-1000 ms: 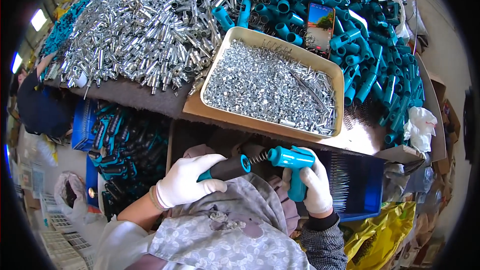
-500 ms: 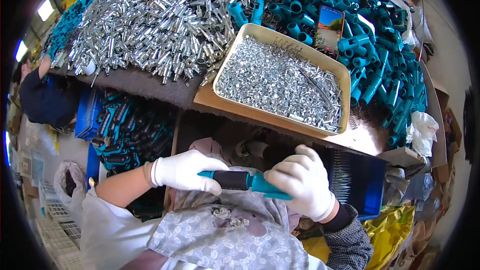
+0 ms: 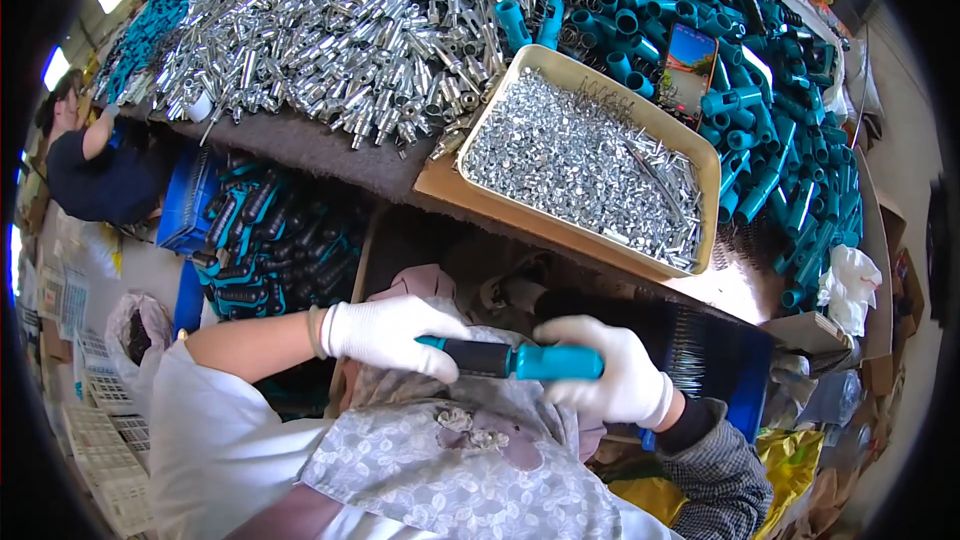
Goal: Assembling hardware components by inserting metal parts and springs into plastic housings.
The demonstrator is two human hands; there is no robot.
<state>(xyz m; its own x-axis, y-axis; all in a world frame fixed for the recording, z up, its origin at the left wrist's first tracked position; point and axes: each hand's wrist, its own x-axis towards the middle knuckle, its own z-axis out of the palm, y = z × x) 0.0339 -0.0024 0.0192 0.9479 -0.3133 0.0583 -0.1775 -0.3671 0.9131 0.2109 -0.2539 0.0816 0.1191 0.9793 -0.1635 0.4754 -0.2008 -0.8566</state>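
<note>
Over my lap I hold a cylindrical tool handle [image 3: 485, 358], teal at both ends with a black middle. My left hand [image 3: 392, 335], in a white knitted glove, is closed round its left end. Across from it, my right hand [image 3: 610, 370], gloved the same way and blurred by motion, curls round the smooth teal section at the right end. Part of that hand lies behind the teal section.
Beyond my hands, a cream tray [image 3: 590, 258] of small metal pieces sits on the bench edge. Shiny metal rods [image 3: 330, 30] and teal housings [image 3: 770, 130] are heaped behind it. Finished-looking black and teal handles [image 3: 260, 240] fill the space below left. A person [image 3: 100, 175] works at far left.
My right hand has turned and dropped slightly, and the teal section now shows a smooth rounded side. The whole view has shifted a little, showing more of the person at far left.
</note>
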